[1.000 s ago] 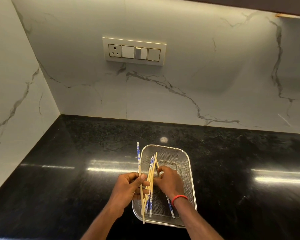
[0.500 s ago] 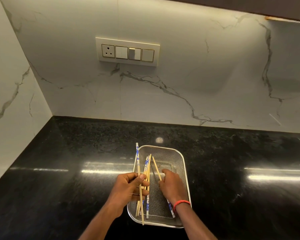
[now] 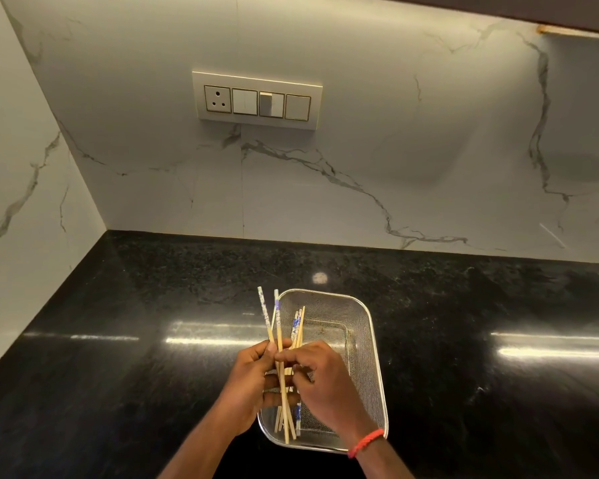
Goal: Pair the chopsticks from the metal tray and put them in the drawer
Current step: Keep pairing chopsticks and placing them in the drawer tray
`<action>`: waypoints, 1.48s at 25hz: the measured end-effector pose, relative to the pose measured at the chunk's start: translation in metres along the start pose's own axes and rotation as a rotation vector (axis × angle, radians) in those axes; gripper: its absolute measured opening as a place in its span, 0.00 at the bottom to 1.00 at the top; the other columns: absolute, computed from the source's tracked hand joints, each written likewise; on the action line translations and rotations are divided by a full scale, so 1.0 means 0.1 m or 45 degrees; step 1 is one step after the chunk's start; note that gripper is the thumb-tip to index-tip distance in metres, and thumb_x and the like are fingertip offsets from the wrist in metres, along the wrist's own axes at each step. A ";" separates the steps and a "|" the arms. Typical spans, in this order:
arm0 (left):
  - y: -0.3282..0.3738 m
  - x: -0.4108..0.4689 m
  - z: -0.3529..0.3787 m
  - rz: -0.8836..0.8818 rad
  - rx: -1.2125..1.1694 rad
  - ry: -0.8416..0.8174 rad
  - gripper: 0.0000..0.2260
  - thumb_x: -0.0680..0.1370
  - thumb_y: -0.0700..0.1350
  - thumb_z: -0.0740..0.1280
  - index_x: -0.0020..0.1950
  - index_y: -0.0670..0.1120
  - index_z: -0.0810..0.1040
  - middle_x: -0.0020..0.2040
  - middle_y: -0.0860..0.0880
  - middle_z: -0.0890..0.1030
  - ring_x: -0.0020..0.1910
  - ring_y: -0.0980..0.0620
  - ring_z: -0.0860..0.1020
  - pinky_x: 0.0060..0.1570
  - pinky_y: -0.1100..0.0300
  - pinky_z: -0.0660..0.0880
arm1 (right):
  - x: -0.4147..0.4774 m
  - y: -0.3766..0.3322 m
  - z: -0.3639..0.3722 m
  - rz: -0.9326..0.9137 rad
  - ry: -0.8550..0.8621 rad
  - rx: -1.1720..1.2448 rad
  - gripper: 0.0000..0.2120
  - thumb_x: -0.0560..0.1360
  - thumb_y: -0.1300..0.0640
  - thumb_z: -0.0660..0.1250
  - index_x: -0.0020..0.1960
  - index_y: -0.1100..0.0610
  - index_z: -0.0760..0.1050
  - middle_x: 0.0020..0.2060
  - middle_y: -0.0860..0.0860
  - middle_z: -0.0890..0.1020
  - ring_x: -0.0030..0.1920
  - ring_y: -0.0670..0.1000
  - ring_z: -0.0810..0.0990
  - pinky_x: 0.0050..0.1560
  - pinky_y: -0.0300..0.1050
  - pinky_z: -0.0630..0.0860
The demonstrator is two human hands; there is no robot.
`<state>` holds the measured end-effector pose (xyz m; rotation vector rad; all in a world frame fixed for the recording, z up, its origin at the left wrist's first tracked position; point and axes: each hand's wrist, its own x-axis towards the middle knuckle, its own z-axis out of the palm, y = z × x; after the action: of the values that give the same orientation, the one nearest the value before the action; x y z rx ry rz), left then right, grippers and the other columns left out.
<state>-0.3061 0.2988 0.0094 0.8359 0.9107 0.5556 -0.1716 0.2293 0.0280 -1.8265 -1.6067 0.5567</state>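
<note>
A metal mesh tray (image 3: 367, 326) sits on the black counter in front of me. My left hand (image 3: 249, 385) grips a bunch of wooden chopsticks with blue-and-white patterned ends (image 3: 280, 344), held upright over the tray's left side. Two of them fan out to the upper left past the rim. My right hand (image 3: 322, 378), with a red band at the wrist, pinches one stick of the bunch against my left hand. A few more chopsticks (image 3: 297, 323) lean inside the tray behind the hands. No drawer is in view.
The glossy black counter (image 3: 481, 333) runs left and right, meeting white marble walls at the back and the left corner. A switch plate (image 3: 256, 100) with a socket is on the back wall. A dark cabinet underside (image 3: 533, 12) hangs at the top right.
My right hand left the tray's bottom and came left to the bunch in my left hand. A second patterned chopstick now stands beside the first in the left hand.
</note>
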 end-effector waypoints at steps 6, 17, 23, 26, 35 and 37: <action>0.07 -0.02 -0.04 0.014 -0.003 -0.003 0.11 0.83 0.45 0.62 0.56 0.39 0.81 0.44 0.39 0.86 0.40 0.39 0.86 0.36 0.47 0.84 | 0.17 0.04 -0.06 0.061 0.248 0.240 0.13 0.76 0.59 0.67 0.47 0.40 0.80 0.41 0.36 0.82 0.47 0.37 0.80 0.48 0.33 0.79; 0.09 -0.05 -0.11 0.048 0.008 0.067 0.09 0.82 0.39 0.63 0.60 0.42 0.79 0.45 0.41 0.81 0.35 0.43 0.85 0.33 0.50 0.84 | 0.34 0.44 0.29 0.729 -0.031 0.385 0.23 0.72 0.63 0.74 0.64 0.51 0.71 0.39 0.47 0.82 0.37 0.44 0.82 0.38 0.38 0.78; 0.07 -0.02 -0.11 0.041 0.048 0.011 0.09 0.80 0.37 0.66 0.60 0.39 0.79 0.47 0.40 0.81 0.38 0.40 0.86 0.36 0.46 0.85 | 0.28 0.60 0.02 0.770 0.115 0.396 0.11 0.73 0.61 0.74 0.55 0.55 0.81 0.42 0.49 0.85 0.43 0.46 0.84 0.44 0.40 0.82; 0.07 0.02 -0.05 0.008 0.043 -0.023 0.10 0.80 0.38 0.66 0.60 0.38 0.79 0.50 0.39 0.82 0.41 0.38 0.86 0.37 0.46 0.84 | 0.24 0.56 -0.10 0.692 0.201 0.316 0.03 0.73 0.57 0.75 0.46 0.53 0.82 0.40 0.49 0.85 0.43 0.46 0.84 0.49 0.46 0.83; 0.03 0.08 0.05 -0.051 0.057 -0.110 0.10 0.80 0.40 0.67 0.60 0.40 0.80 0.53 0.39 0.87 0.45 0.38 0.86 0.38 0.46 0.83 | 0.02 0.23 -0.37 0.427 0.364 0.653 0.10 0.75 0.58 0.72 0.51 0.44 0.85 0.47 0.41 0.86 0.43 0.42 0.83 0.43 0.40 0.82; 0.04 0.09 0.09 -0.048 0.065 -0.144 0.10 0.79 0.40 0.68 0.60 0.40 0.80 0.55 0.40 0.86 0.49 0.37 0.86 0.38 0.45 0.83 | -0.07 0.22 -0.36 0.443 0.306 0.629 0.10 0.76 0.57 0.70 0.51 0.43 0.84 0.48 0.38 0.85 0.48 0.41 0.84 0.45 0.37 0.81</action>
<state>-0.2943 0.3043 0.0119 0.8859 0.8387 0.4493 -0.1327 0.2148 0.0379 -1.7136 -0.8955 0.7747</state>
